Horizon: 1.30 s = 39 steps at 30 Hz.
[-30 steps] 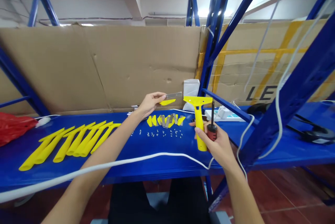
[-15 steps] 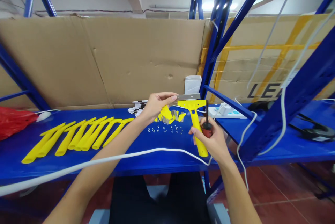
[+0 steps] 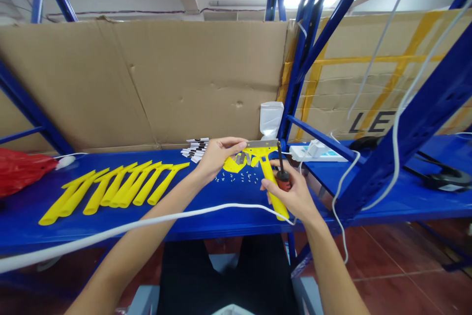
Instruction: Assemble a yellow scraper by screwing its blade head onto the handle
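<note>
My left hand [image 3: 218,157] pinches the left end of a flat grey scraper blade [image 3: 261,144]. The blade lies along the top edge of a yellow scraper handle [image 3: 271,175]. My right hand [image 3: 293,189] is closed round that handle's grip and also holds a screwdriver [image 3: 283,177] with a black shaft and a red and black grip, its shaft pointing up. Behind the scraper lie small yellow plates and grey metal pieces [image 3: 236,163]. Several small screws [image 3: 241,179] are spread on the blue table [image 3: 217,216] before them.
A row of yellow scraper handles [image 3: 125,189] lies to the left. Wrapped blades [image 3: 195,149] in black and white stand behind my left hand. A white cable [image 3: 155,219] crosses in front. At right are a power strip [image 3: 328,154] and a blue rack post [image 3: 398,123]; a red bag [image 3: 22,172] sits far left.
The blade has come down onto the head of the yellow handle, where a gap showed before. Both hands have shifted slightly left in the view.
</note>
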Each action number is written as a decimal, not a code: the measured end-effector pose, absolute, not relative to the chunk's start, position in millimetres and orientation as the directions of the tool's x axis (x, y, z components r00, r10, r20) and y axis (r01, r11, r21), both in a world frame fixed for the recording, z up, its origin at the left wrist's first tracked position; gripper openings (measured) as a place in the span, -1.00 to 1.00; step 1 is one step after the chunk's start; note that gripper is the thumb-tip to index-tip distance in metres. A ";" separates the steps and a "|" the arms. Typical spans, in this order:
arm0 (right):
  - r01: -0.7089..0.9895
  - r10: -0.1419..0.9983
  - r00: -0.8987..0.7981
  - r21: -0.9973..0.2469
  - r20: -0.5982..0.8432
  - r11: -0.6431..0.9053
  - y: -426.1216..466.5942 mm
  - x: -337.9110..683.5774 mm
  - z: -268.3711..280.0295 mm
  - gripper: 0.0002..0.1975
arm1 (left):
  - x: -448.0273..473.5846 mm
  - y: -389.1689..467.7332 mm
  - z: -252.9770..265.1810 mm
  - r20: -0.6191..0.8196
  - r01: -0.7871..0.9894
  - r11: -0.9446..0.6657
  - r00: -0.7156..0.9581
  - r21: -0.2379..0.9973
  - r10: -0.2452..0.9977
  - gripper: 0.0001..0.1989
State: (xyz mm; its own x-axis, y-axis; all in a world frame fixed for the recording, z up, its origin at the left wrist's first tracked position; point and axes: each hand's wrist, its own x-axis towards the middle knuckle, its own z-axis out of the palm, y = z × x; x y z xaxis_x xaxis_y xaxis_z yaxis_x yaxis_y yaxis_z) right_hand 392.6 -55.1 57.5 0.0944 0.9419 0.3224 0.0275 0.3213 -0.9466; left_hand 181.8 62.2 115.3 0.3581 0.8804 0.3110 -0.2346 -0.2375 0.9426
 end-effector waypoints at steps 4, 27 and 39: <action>0.020 0.934 0.067 -0.937 0.350 0.350 -57.0 389.6 57.0 -0.40 | 177.9 47.6 111.9 0.323 -0.162 -0.281 0.380 0.946 0.867 -0.63; 0.046 0.923 0.216 -0.948 0.318 0.316 -71.0 364.5 70.6 -0.36 | 155.5 -8.9 108.2 0.271 -0.088 -0.259 0.434 0.962 0.859 -0.57; -0.036 0.780 0.474 -0.876 0.409 0.481 -70.1 376.8 68.9 -0.41 | 133.3 -35.5 84.6 -0.060 -0.599 0.211 0.261 0.773 0.963 -0.78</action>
